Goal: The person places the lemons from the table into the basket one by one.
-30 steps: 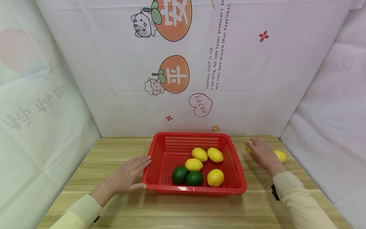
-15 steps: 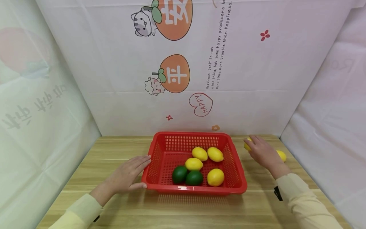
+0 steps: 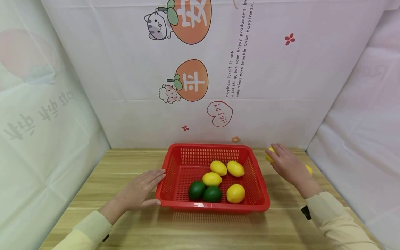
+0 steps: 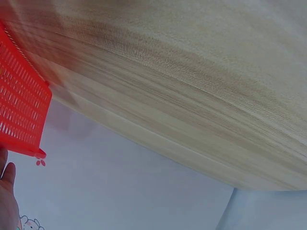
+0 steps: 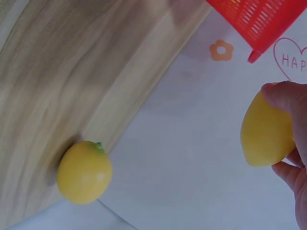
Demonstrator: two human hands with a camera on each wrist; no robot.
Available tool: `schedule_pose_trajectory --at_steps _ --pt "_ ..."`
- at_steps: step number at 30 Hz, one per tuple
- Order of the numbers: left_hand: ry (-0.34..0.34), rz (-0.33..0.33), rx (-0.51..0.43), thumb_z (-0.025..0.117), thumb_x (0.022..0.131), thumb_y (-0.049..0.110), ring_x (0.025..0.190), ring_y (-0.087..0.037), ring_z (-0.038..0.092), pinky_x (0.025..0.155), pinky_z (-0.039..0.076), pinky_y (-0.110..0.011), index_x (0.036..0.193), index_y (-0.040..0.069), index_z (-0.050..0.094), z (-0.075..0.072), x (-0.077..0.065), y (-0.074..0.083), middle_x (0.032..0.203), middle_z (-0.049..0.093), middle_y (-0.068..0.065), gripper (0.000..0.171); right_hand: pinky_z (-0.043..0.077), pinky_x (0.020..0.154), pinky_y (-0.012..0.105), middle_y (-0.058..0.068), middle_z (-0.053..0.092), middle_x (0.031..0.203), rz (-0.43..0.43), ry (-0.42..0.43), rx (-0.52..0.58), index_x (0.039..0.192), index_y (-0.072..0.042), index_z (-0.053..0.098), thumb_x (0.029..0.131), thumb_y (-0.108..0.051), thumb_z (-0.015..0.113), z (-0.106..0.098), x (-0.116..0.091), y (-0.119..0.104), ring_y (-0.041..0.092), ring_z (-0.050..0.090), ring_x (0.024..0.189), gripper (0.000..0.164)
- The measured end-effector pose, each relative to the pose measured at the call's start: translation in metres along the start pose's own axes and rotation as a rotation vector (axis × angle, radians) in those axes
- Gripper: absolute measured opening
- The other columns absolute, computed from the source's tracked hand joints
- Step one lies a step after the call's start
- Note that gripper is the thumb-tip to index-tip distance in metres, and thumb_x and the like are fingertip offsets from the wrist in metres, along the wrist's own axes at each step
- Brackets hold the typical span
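Note:
My right hand (image 3: pixel 285 163) grips a yellow lemon (image 5: pixel 266 129) between thumb and fingers. The right wrist view shows it held off the wooden table, to the right of the red plastic basket (image 3: pixel 212 208). Another lemon (image 5: pixel 84 172) rests on the table; in the head view my right wrist partly covers it. Straight fingers of my left hand (image 3: pixel 139 191) rest against the basket's left rim, the thumb spread near its front corner. Inside the basket lie several lemons (image 3: pixel 235 193) and two dark green oval fruits (image 3: pixel 196 190).
The wooden table (image 3: pixel 125 159) ends at a white printed cloth backdrop (image 3: pixel 265 104). White cloth walls (image 3: pixel 359 139) stand on the left and right sides. The basket's raised slotted walls surround the fruit in it.
My right hand has lifted the lemon and moved it slightly up and to the left. The left hand and the basket have stayed where they were.

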State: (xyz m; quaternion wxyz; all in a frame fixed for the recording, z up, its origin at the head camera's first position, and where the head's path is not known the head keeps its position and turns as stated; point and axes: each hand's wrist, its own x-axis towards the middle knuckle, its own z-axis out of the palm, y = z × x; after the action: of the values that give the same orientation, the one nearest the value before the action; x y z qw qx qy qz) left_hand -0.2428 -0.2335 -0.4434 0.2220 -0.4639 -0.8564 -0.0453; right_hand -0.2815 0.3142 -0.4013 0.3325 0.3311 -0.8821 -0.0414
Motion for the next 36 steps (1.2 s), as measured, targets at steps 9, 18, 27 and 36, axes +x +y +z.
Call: schedule_pose_trajectory --at_steps 9,18,27,36 --pt "-0.009 -0.009 0.002 0.044 0.092 0.066 0.129 -0.032 0.047 0.101 0.044 -0.05 0.137 -0.003 0.05 0.0 0.0 0.0 0.142 0.048 -0.017 0.083 0.052 0.082 0.055 0.031 0.057 0.116 -0.012 -0.008 -0.023 0.119 0.003 0.06 0.06 0.0 0.09 -0.018 0.011 -0.01 0.047 0.055 0.107 0.066" --pt "-0.021 -0.018 0.01 0.045 0.092 0.066 0.128 -0.032 0.048 0.101 0.044 -0.049 0.138 -0.003 0.05 0.0 0.0 0.0 0.142 0.048 -0.016 0.083 0.051 0.084 0.056 0.031 0.058 0.118 -0.056 0.016 -0.02 0.12 0.003 0.061 0.062 -0.002 0.089 -0.026 0.022 -0.023 0.046 0.055 0.109 0.064" --pt "-0.024 -0.02 0.009 0.045 0.092 0.065 0.128 -0.032 0.048 0.1 0.044 -0.05 0.137 -0.004 0.05 0.0 0.0 0.0 0.142 0.049 -0.017 0.082 0.052 0.084 0.055 0.029 0.057 0.121 -0.073 0.025 -0.02 0.122 0.001 0.06 0.064 -0.003 0.088 -0.033 0.03 -0.035 0.045 0.055 0.11 0.064" --pt "-0.011 -0.011 0.003 0.044 0.092 0.066 0.129 -0.032 0.047 0.1 0.044 -0.05 0.138 -0.003 0.05 0.002 0.0 0.0 0.143 0.048 -0.017 0.083 0.052 0.086 0.054 0.028 0.058 0.122 -0.103 0.03 -0.018 0.123 -0.001 0.06 0.064 -0.006 0.09 -0.04 0.039 -0.051 0.044 0.056 0.111 0.067"
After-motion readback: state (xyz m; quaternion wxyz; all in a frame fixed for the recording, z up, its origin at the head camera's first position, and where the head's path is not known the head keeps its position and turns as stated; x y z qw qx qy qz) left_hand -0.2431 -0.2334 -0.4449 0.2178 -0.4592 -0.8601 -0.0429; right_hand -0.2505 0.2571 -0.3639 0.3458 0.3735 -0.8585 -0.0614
